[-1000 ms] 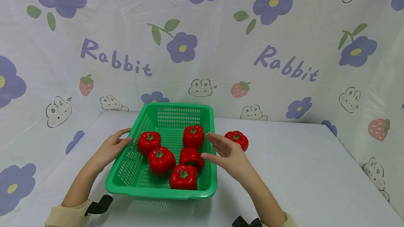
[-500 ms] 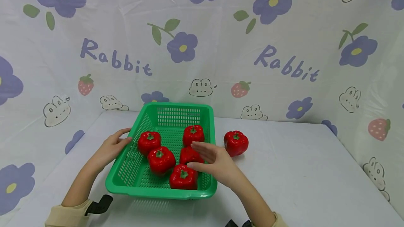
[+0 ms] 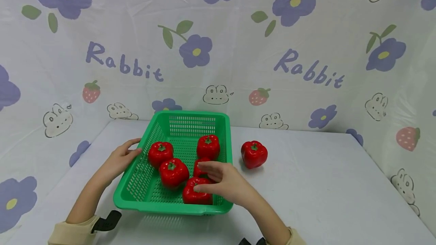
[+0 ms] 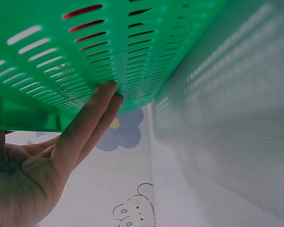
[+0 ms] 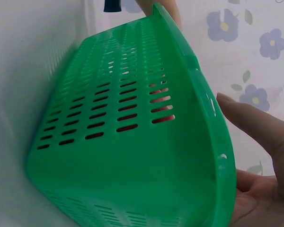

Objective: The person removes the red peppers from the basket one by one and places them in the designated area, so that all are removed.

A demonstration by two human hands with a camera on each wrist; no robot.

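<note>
A green plastic basket (image 3: pixel 177 209) with slotted walls holds several red bell peppers (image 3: pixel 173 173). My left hand (image 3: pixel 119 160) holds its left side, thumb at the rim. In the left wrist view, two straight fingers (image 4: pixel 92 120) rest against the slotted outer wall. Over the basket's right side my right hand (image 3: pixel 225 182) hovers with fingers and thumb spread apart and nothing between them. It partly covers the front pepper (image 3: pixel 194 196) and the one behind it. The right wrist view shows the thumb (image 5: pixel 248 118) near the rim.
One red bell pepper (image 3: pixel 254 155) stands on the white table (image 3: pixel 323 184), right of the basket. A white curtain (image 3: pixel 238 63) printed with flowers and rabbits hangs behind the table. Black straps (image 3: pixel 107 221) are on the wrists.
My right hand has moved left and toward me, from the basket's right rim to above the front peppers. The pepper on the table has come into full view. My left hand stays put.
</note>
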